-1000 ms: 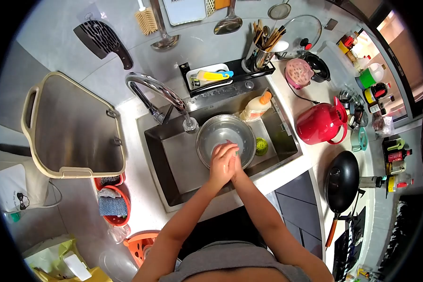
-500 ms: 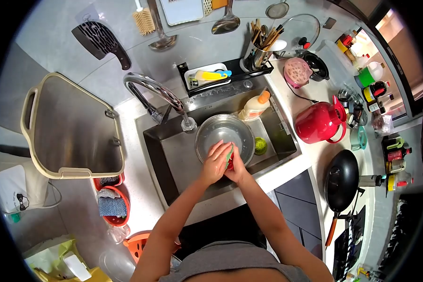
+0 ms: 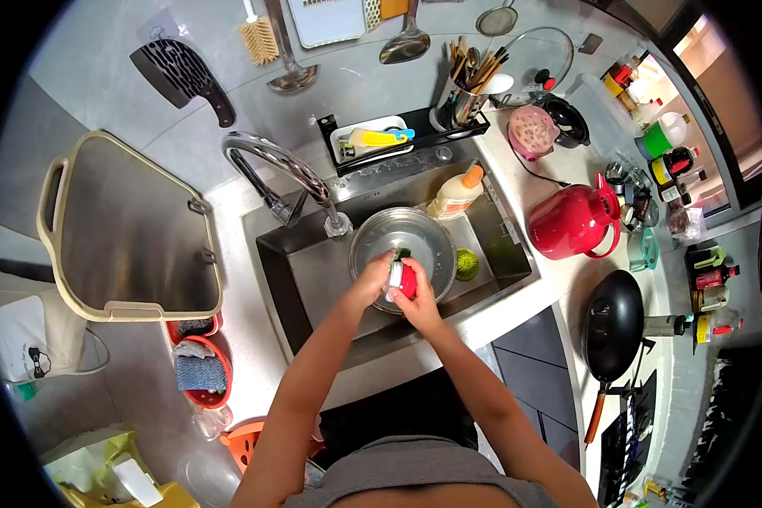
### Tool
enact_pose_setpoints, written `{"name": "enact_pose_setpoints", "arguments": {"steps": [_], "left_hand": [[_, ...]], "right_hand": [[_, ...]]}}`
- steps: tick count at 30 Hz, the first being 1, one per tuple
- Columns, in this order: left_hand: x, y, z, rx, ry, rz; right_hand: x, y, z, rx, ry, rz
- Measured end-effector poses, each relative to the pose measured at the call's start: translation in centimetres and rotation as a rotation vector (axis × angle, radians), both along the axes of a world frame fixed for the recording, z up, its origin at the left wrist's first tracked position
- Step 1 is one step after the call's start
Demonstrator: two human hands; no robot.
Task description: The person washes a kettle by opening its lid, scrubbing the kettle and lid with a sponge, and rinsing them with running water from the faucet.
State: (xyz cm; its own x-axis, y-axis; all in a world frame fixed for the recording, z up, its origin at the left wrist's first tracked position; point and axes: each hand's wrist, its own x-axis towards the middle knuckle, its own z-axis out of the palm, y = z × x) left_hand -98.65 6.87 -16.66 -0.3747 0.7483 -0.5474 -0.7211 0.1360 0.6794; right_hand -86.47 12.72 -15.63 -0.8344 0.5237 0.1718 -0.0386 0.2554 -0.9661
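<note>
Over a steel bowl (image 3: 366,245) in the sink, both my hands are closed around a small round object. My right hand (image 3: 423,311) grips this red and white object (image 3: 408,280) from its red side; its exact kind is not clear. My left hand (image 3: 371,279) is closed at its pale, whitish side. A dark green piece (image 3: 404,253), perhaps a scouring pad, shows just beyond my left fingertips. A pump bottle (image 3: 455,196) with an orange top leans in the sink behind the bowl, and a bright green spiky ball (image 3: 467,264) lies to its right.
The faucet (image 3: 289,173) arches over the sink (image 3: 313,292) at the left. A large cutting board (image 3: 135,229) stands left of it, near a red basket (image 3: 205,395) with cloths. On the right counter are a red kettle (image 3: 567,222) and a black wok (image 3: 614,326).
My hands have turned and drawn slightly apart, so the red and white object now shows between them. The green piece has shifted to the far side of my left fingers.
</note>
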Motion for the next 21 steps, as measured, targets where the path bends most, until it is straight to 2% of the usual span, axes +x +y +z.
{"name": "enact_pose_setpoints", "arguments": {"steps": [3, 4, 5, 7, 8, 11, 12, 13, 15, 18, 21], "left_hand": [[1.4, 0.3, -0.5, 0.01, 0.224, 0.158], [1.9, 0.3, 0.0, 0.117, 0.333, 0.152], [3.1, 0.2, 0.4, 0.12, 0.374, 0.196], [4.3, -0.4, 1.6, 0.114, 1.188, 0.183], [4.3, -0.8, 2.1, 0.128, 1.264, 0.151], [4.4, -1.1, 1.0, 0.149, 0.949, 0.197], [3.8, -1.2, 0.9, 0.152, 0.761, 0.185], [3.5, -1.2, 0.8, 0.111, 0.431, 0.211], [2.6, -0.9, 1.4, 0.32, -0.047, 0.346], [1.8, -1.0, 1.1, 0.315, -0.109, 0.426], [2.9, -1.2, 1.6, 0.027, 0.329, 0.304]], "right_hand": [[-1.0, -0.4, -1.2, -0.419, 0.17, -0.147], [-1.4, -0.4, -0.4, -0.68, 0.174, -0.197], [-1.8, -0.2, -0.4, -0.829, 0.164, -0.276], [-1.4, 1.0, -1.2, -1.133, 0.073, -0.252], [-0.8, 1.4, -1.4, -1.303, 0.018, -0.162], [-0.7, 1.1, -0.2, -1.186, -0.18, -0.144], [-0.6, 1.4, -0.9, -1.135, -0.229, -0.115], [-0.4, 1.4, -1.6, -1.126, -0.199, -0.125], [-0.2, 1.6, -2.2, -1.106, -0.136, -0.144], [0.4, 2.3, -1.7, -1.213, -0.024, -0.168], [0.3, 2.1, -1.1, -1.205, 0.026, -0.154]]}}
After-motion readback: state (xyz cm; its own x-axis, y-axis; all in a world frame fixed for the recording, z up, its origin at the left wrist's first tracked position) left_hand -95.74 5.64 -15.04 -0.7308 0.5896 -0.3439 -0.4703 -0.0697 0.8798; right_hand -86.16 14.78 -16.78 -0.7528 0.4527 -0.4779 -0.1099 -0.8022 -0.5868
